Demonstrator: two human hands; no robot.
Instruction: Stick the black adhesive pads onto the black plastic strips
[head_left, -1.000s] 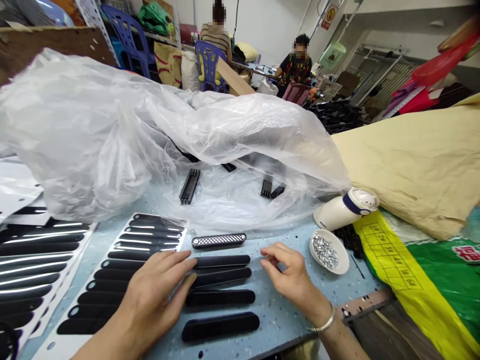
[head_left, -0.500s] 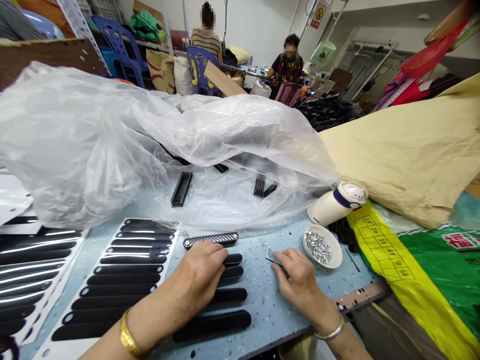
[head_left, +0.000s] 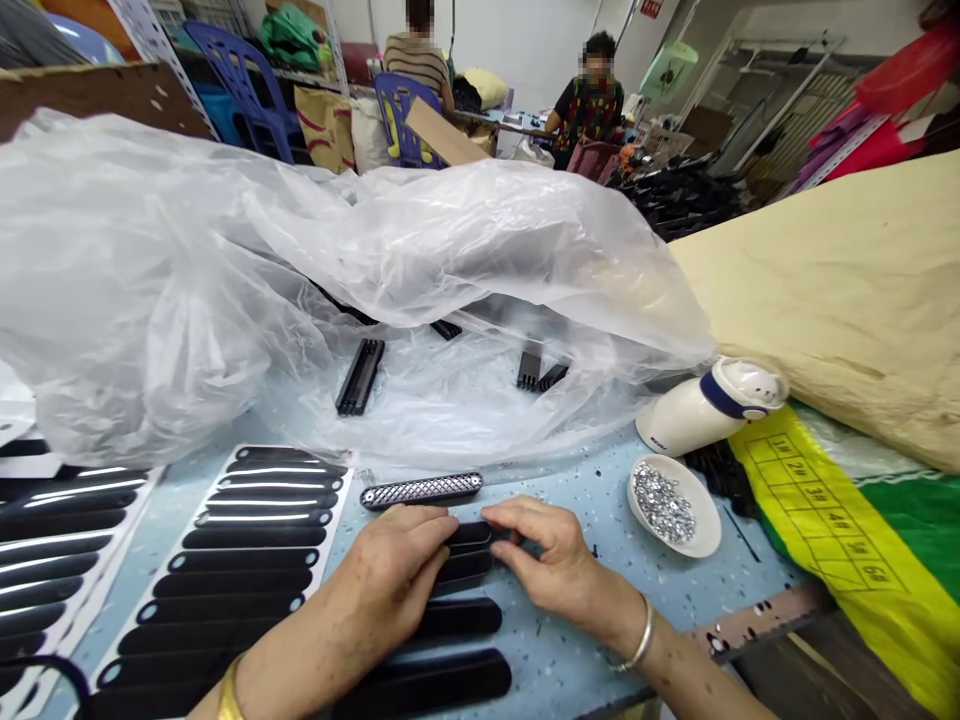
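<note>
Speckled blue tabletop carries a long black oval plastic strip just below a silver studded strip. I see my left hand and right hand pinching that black strip at its right end, fingers curled onto it.

The blue table has a bare strip between the studded bar and the white dish; a hand could pass there. The big plastic bag blocks the far side. On the left, the white sheets of black strips cover the surface. On the right stand the white bottle and the yellow bag, near the dish.
</note>
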